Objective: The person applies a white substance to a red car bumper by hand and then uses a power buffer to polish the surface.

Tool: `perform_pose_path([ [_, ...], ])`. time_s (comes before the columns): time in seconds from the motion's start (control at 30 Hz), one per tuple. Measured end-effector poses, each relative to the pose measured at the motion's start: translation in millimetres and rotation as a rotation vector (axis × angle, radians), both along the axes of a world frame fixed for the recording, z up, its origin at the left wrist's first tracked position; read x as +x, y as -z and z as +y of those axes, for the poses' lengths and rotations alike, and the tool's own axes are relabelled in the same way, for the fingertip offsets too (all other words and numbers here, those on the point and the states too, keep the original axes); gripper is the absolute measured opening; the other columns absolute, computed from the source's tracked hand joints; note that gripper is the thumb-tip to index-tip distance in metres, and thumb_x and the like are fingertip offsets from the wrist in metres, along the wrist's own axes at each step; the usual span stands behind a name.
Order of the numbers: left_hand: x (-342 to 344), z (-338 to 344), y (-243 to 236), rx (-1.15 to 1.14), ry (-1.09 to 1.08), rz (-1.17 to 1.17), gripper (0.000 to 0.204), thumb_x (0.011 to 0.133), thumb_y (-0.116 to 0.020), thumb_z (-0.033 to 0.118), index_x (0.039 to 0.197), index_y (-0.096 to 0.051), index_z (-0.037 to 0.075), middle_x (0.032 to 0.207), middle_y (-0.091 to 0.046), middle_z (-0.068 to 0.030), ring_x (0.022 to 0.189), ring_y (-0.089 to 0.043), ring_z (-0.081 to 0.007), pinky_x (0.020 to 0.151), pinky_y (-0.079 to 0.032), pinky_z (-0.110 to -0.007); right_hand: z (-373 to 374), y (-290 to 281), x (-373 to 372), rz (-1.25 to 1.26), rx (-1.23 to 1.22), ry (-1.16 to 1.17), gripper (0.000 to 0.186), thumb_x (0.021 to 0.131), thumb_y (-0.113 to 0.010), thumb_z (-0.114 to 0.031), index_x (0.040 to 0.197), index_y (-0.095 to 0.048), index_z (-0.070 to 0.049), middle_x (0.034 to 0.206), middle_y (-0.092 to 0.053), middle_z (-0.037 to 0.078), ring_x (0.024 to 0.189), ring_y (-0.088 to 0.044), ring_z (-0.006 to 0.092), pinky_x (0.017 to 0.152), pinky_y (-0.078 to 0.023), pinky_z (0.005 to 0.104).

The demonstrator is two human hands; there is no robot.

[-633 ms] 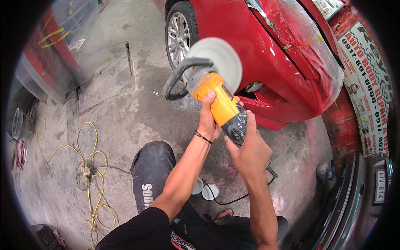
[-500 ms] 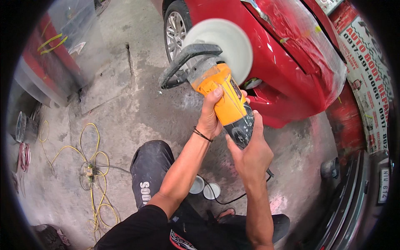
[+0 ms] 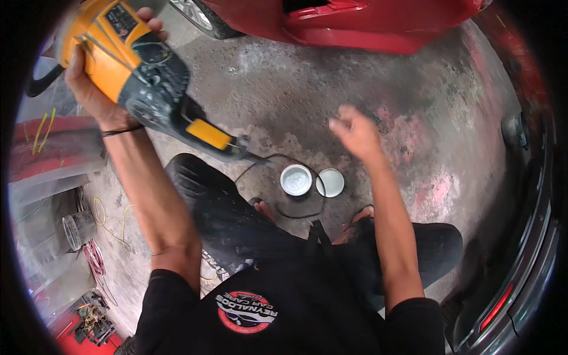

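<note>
A yellow-and-black polisher [image 3: 157, 89] is raised at the upper left, tilted, with its black cord end toward the middle. My left hand [image 3: 94, 89] is wrapped round its yellow body. Part of its black loop handle [image 3: 44, 81] shows at the left rim, while its pad is out of sight. My right hand [image 3: 358, 135] is off the tool, above the floor, slightly blurred, its thumb and forefinger apart and nothing visible in it. Below that hand stands an open white tub [image 3: 296, 180] with pale contents, beside a round white lid [image 3: 330, 183].
A red car bumper [image 3: 367, 35] and a wheel [image 3: 204, 18] lie ahead. The black power cord [image 3: 307, 214] loops round the tub. A dark car [image 3: 520, 284] stands at the right. At the left are a clear bucket [image 3: 78, 229], coiled red cable [image 3: 94, 258] and a red panel [image 3: 56, 145].
The polisher has swung from in front of the red car to the upper left in my left hand. My right hand has let go of its rear grip. The view has tipped downward.
</note>
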State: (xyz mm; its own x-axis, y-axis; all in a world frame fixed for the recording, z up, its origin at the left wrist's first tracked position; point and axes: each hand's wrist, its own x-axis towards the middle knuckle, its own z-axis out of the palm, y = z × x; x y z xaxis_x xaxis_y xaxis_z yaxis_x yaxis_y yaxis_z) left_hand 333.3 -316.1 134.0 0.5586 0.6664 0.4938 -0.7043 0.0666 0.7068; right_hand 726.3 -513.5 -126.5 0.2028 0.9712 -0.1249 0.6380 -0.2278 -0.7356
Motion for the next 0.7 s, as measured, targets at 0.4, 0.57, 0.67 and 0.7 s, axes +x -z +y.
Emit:
perform_pose_path([
  [0.4, -96.7, -17.4, 78.2, -0.304, -0.615, 0.065, 0.095, 0.098, -0.07, 0.055, 0.158, -0.039, -0.013, 0.147, -0.058, -0.0399, 0.132, -0.065, -0.05, 0.117, -0.054, -0.061, -145.5, 81.2, -75.9, -0.647, -0.519, -0.415, 0.112, 0.077, -0.097, -0.036, 0.172, -0.038, -0.03, 0.171, -0.043, 0.013, 0.155, -0.045, 0.0381, 0.125, -0.037, 0.0629],
  [0.57, -117.5, 7.9, 113.7, -0.318, -0.98, 0.136, 0.102, 0.093, -0.067, 0.059, 0.157, -0.039, -0.015, 0.149, -0.059, -0.0391, 0.14, -0.061, -0.0488, 0.125, -0.047, -0.057, -154.4, 106.0, -88.3, -0.686, -0.523, -0.375, 0.114, 0.079, -0.096, -0.037, 0.174, -0.034, -0.03, 0.175, -0.038, 0.015, 0.159, -0.04, 0.0393, 0.127, -0.034, 0.0627],
  [0.67, -159.4, 31.8, 148.4, -0.4, -0.823, 0.039, 0.098, 0.091, -0.073, 0.054, 0.153, -0.043, -0.016, 0.149, -0.058, -0.0369, 0.143, -0.059, -0.0469, 0.128, -0.044, -0.057, -163.0, 116.5, -95.1, -0.68, -0.492, -0.268, 0.112, 0.078, -0.096, -0.032, 0.173, -0.036, -0.028, 0.17, -0.042, 0.016, 0.156, -0.042, 0.0397, 0.123, -0.036, 0.0621],
  [0.7, -168.0, 40.9, 156.6, -0.411, -0.695, 0.001, 0.096, 0.092, -0.074, 0.05, 0.153, -0.044, -0.017, 0.148, -0.058, -0.0358, 0.142, -0.059, -0.0462, 0.128, -0.044, -0.057, -165.8, 118.4, -97.0, -0.669, -0.468, -0.24, 0.112, 0.078, -0.096, -0.031, 0.172, -0.036, -0.028, 0.168, -0.043, 0.016, 0.155, -0.044, 0.0398, 0.122, -0.037, 0.0619],
])
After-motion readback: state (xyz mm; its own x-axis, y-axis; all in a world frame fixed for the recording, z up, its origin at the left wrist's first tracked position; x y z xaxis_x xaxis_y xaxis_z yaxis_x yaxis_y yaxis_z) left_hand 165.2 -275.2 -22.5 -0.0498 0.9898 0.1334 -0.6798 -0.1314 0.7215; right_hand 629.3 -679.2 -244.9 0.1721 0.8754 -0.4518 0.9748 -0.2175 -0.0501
